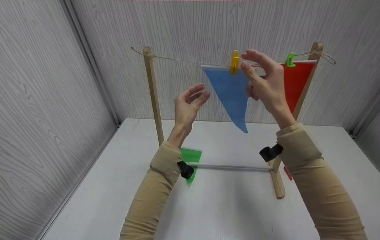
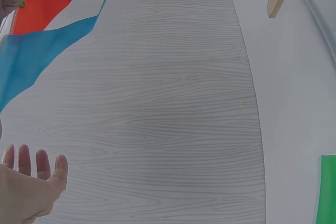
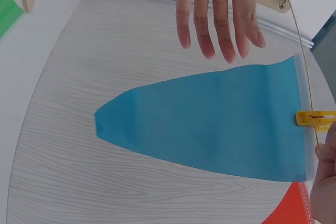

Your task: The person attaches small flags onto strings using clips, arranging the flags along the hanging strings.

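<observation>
A blue triangular pennant (image 1: 229,90) hangs from a string (image 1: 183,60), held by a yellow clothespin (image 1: 234,62) at its white top edge. My right hand (image 1: 266,78) is just right of the clothespin, thumb and index fingertip apart and close beside it. It overlaps the pennant's upper right part in the head view. My left hand (image 1: 190,103) is raised left of the pennant, fingers loosely bent and holding nothing. In the right wrist view the left hand (image 3: 220,14) shows with its fingers spread toward the pennant's edge. A red pennant (image 1: 298,83) hangs farther right under a green clothespin (image 1: 290,60).
Two wooden posts (image 1: 153,93) carry the string, joined low down by a pale rod (image 1: 233,166). On the white table (image 1: 223,206) lies a green pennant (image 1: 191,155) under my left forearm. A small red item (image 1: 287,173) lies beside the right foot (image 1: 278,185).
</observation>
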`<state>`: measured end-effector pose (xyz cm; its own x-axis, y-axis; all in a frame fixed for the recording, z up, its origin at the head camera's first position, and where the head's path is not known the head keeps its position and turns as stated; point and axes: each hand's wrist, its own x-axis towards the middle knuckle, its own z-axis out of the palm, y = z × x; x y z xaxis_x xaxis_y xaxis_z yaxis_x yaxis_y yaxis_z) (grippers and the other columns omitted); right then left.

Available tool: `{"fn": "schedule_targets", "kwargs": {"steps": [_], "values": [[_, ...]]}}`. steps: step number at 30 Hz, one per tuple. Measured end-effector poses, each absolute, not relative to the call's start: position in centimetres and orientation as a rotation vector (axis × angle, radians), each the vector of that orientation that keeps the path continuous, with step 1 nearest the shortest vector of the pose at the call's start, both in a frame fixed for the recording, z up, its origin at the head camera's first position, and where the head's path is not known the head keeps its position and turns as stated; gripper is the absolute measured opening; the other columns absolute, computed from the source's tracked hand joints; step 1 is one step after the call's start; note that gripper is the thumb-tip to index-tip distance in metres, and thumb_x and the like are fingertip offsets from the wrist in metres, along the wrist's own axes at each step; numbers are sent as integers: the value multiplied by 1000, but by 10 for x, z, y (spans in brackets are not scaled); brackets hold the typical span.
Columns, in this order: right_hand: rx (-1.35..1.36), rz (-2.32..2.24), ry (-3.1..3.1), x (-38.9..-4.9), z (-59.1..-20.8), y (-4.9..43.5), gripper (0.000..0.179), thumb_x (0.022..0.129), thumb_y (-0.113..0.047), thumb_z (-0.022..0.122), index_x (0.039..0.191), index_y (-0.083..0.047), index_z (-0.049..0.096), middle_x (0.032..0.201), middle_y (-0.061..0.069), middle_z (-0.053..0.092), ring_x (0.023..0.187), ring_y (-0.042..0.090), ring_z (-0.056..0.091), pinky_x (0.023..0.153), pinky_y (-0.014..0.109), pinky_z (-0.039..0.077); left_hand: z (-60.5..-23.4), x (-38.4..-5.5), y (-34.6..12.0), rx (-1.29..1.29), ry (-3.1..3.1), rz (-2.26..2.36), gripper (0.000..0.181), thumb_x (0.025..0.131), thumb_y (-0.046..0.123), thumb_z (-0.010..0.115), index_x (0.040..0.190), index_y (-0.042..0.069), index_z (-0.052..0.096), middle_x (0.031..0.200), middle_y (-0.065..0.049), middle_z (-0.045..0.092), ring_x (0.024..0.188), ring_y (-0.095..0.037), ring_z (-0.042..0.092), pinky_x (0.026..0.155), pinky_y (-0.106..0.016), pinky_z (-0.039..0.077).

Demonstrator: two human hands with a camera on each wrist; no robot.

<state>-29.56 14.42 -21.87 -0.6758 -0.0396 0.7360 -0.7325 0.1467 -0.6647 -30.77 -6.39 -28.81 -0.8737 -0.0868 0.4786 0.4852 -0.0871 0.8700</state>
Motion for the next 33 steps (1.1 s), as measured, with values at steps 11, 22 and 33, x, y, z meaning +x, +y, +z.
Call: {"fn": "schedule_targets", "kwargs": {"steps": [11,22,33], "values": [[803,1656,-1693,-283,-255,143,42,97,-14,66,137,-1,58,135,14,65,52,15,62,45,16,46,-329,-306,-72,-392,-1913,-1963,37,92,8,73,127,-3,64,129,-19,65,126,-32,60,108,-37,50],[859,1804,-1634,-277,-316,135,33,99,-8,62,131,-1,61,123,26,65,57,15,64,47,18,49,-364,-306,-83,-312,-2057,-1883,39,92,14,74,127,-1,65,131,-18,66,126,-32,60,115,-44,43],[777,2049,-1725,-277,-398,132,28,99,0,59,126,7,60,111,-1,71,68,12,66,52,22,56,-413,-306,-94,-271,-2194,-1770,34,95,12,69,125,-4,64,129,-22,66,124,-38,60,112,-51,45]]}}
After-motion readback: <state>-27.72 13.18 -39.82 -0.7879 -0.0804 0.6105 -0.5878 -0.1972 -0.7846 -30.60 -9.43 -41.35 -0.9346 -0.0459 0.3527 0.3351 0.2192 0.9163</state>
